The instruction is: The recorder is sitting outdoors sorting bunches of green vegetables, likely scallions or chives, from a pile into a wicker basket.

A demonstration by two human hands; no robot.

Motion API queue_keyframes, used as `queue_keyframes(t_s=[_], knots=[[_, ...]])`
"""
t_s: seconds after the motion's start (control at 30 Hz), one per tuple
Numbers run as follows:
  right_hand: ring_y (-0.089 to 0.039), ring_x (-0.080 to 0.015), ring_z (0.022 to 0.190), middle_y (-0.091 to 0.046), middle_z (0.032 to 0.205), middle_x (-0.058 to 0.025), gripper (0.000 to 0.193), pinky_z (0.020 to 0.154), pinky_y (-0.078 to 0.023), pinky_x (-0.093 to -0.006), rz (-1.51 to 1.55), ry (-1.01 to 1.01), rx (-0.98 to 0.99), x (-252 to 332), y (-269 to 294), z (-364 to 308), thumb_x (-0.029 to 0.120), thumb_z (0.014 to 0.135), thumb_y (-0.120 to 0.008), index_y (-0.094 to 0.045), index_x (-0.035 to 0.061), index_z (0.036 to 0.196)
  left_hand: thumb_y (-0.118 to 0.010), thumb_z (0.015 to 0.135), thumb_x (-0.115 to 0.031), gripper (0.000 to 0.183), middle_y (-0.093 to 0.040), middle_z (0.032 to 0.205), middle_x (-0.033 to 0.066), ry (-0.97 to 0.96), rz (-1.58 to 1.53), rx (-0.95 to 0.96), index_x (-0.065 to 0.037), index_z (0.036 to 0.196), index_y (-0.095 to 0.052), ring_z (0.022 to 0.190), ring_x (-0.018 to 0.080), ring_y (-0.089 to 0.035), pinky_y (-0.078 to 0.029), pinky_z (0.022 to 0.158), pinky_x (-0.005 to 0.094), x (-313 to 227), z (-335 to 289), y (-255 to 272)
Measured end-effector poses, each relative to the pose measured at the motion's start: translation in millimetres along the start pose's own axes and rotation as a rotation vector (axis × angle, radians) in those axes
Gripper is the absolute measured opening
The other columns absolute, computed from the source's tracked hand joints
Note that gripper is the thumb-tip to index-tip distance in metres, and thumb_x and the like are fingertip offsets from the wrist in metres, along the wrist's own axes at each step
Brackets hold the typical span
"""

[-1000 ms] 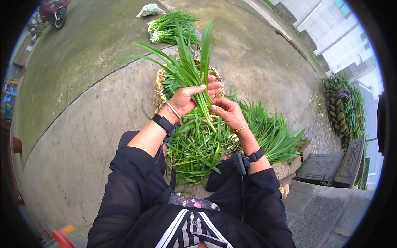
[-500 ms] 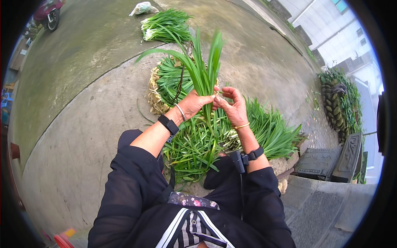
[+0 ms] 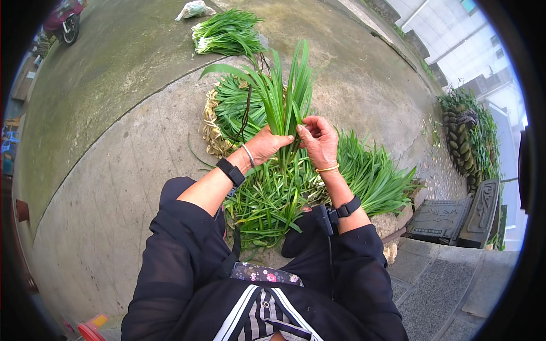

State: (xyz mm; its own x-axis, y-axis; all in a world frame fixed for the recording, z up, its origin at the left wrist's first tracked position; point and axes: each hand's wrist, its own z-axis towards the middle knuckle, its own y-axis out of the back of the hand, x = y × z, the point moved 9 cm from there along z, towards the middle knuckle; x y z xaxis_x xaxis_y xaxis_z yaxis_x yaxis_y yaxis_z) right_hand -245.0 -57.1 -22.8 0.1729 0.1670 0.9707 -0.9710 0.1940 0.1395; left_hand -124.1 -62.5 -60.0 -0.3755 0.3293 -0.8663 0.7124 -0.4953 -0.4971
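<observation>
My left hand (image 3: 266, 143) is wrapped round the lower part of a bunch of long, flat green leaves (image 3: 282, 94), which fans upward. Thumb and fingers of my right hand (image 3: 321, 142) are pinched on a leaf at the bunch's right edge, close by my left thumb. Beneath both hands lies a loose heap of green leaves (image 3: 259, 207). Just beyond my left hand stands a woven basket (image 3: 211, 125) filled with similar greens, a dark thin handle rising over it. To the right of my right hand spreads a pile of long-leaved greens (image 3: 372, 176) with pale stems.
Farther off, a bundle of greens with white stems (image 3: 227, 33) lies on the concrete, beside a pale plastic bag (image 3: 195, 9). A scooter (image 3: 63, 25) stands far left. Carved dark slabs (image 3: 441, 219) and a plant-covered braided column (image 3: 458, 149) are at the right. Something red (image 3: 90, 331) shows lower left.
My right hand has moved slightly up and in toward the bunch, its fingers closing on a leaf. The leaves have spread a little and tilted right; my left hand stays nearly in place.
</observation>
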Motion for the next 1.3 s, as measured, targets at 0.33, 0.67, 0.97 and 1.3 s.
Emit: queue_keyframes(t_s=[0.33, 0.67, 0.97, 1.3], knots=[[-0.047, -0.0043, 0.058, -0.056, 0.069, 0.0025, 0.012, 0.053, -0.041, -0.0208, -0.284, 0.077, 0.013, 10, 3, 1, 0.008, 0.075, -0.071, -0.061, 0.0022, 0.079, -0.055, 0.084, -0.001, 0.036, -0.058, 0.11, 0.0024, 0.059, 0.084, -0.019, -0.006, 0.12, -0.052, 0.1, 0.0135, -0.054, -0.043, 0.091, 0.0295, -1, -1, 4], [-0.06, -0.0091, 0.07, -0.064, 0.079, -0.0025, 0.01, 0.065, -0.049, -0.0227, 0.285, -0.051, -0.139, 5, 32, 11, 0.009, 0.085, -0.062, -0.063, 0.0017, 0.09, -0.05, 0.087, -0.004, 0.022, -0.065, 0.094, 0.0121, -0.009, 0.059, -0.191, -0.001, 0.108, -0.056, 0.09, 0.0212, -0.063, -0.051, 0.078, 0.0329, -23, -3, 27], [-0.064, -0.0155, 0.081, -0.067, 0.087, -0.0107, 0.039, 0.076, -0.051, -0.0291, -0.104, -0.228, 0.608, 8, 5, -5, 0.019, 0.081, -0.067, -0.057, -0.0059, 0.109, -0.055, 0.086, -0.015, 0.017, -0.062, 0.078, 0.0107, 0.033, -0.053, -0.644, -0.002, 0.096, -0.053, 0.069, 0.0231, -0.064, -0.054, 0.061, 0.0354, -29, -15, 102], [-0.062, -0.0201, 0.083, -0.064, 0.09, -0.0125, 0.038, 0.077, -0.05, -0.0325, 0.529, -0.382, 0.027, -28, -27, -19, 0.012, 0.073, -0.072, -0.053, -0.0031, 0.102, -0.069, 0.073, -0.017, 0.047, -0.062, 0.098, 0.0132, -0.009, 1.194, -0.009, 0.004, 0.11, -0.05, 0.084, 0.0217, -0.062, -0.05, 0.077, 0.0322, 0, 0, -27]])
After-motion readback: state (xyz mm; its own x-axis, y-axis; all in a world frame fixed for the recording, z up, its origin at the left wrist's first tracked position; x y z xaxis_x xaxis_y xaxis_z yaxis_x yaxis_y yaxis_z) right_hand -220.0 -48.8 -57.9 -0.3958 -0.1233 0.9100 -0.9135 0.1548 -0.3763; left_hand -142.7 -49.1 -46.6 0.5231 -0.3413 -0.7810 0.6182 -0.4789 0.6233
